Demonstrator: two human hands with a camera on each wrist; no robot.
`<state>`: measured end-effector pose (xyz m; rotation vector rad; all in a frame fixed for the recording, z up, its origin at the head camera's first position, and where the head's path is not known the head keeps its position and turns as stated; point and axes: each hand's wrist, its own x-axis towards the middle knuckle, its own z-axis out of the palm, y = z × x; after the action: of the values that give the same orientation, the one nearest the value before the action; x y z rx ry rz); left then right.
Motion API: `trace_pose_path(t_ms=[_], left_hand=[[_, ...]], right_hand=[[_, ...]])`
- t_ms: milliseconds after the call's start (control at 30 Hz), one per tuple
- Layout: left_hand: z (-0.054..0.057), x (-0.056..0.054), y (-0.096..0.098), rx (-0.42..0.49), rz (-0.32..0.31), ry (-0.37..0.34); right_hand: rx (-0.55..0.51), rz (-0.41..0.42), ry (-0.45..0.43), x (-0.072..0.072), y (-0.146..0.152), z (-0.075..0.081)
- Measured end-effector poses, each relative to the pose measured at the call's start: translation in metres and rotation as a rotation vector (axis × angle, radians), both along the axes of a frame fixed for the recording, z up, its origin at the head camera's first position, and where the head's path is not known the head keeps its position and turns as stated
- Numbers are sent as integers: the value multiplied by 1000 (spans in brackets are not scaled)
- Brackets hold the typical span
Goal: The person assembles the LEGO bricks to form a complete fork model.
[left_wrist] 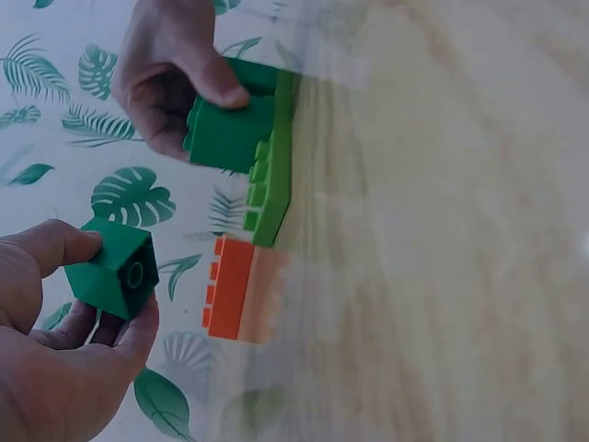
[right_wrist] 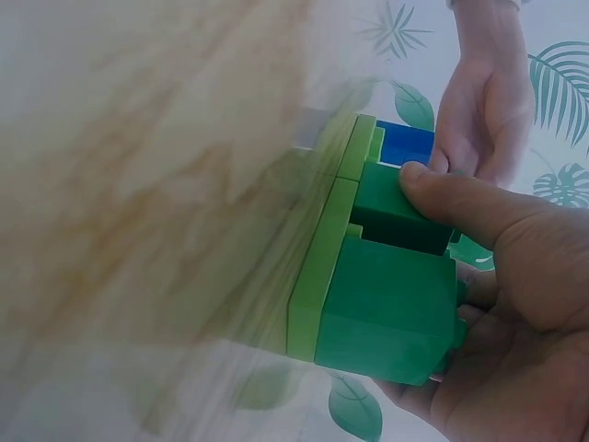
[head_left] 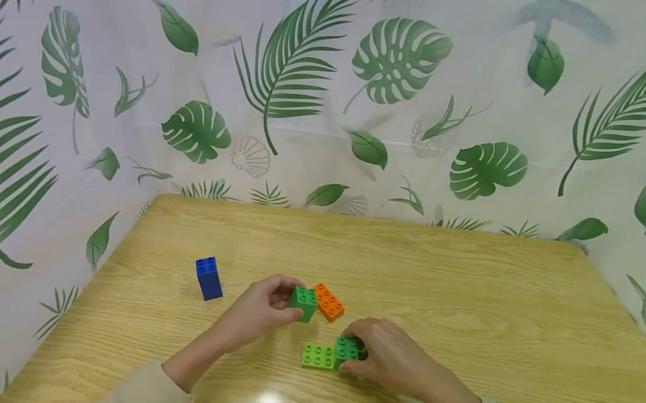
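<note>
In the head view my left hand (head_left: 258, 310) pinches a green block (head_left: 304, 303) between thumb and fingers, held above the table. The left wrist view shows the hollow underside of this green block (left_wrist: 133, 272). My right hand (head_left: 386, 353) grips a darker green block (head_left: 346, 353) standing on a flat light green brick (head_left: 318, 356). Its thumb presses the side of this green block (right_wrist: 400, 207) in the right wrist view. A second green block (right_wrist: 386, 304) stands on the light green base nearer that camera; my right hand hides it in the head view.
An orange studded brick (head_left: 328, 302) lies just beyond the hands, close to the left hand's block. Farther left, a tall blue block (head_left: 209, 278) stands on the wooden table (head_left: 440, 266). A leaf-printed cloth (head_left: 306, 140) hangs behind the table and along its sides.
</note>
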<state>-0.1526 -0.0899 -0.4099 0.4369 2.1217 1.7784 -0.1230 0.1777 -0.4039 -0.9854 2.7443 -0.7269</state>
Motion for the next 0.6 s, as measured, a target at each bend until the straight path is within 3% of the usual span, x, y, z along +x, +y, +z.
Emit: trace_pose_path(t_ms=[333, 600], left_hand=[[-7, 17, 8, 10, -80, -41], [-11, 20, 9, -101, -76, 54]], right_hand=[[-10, 4, 9, 0, 0, -1], [-14, 10, 20, 0, 0, -1]])
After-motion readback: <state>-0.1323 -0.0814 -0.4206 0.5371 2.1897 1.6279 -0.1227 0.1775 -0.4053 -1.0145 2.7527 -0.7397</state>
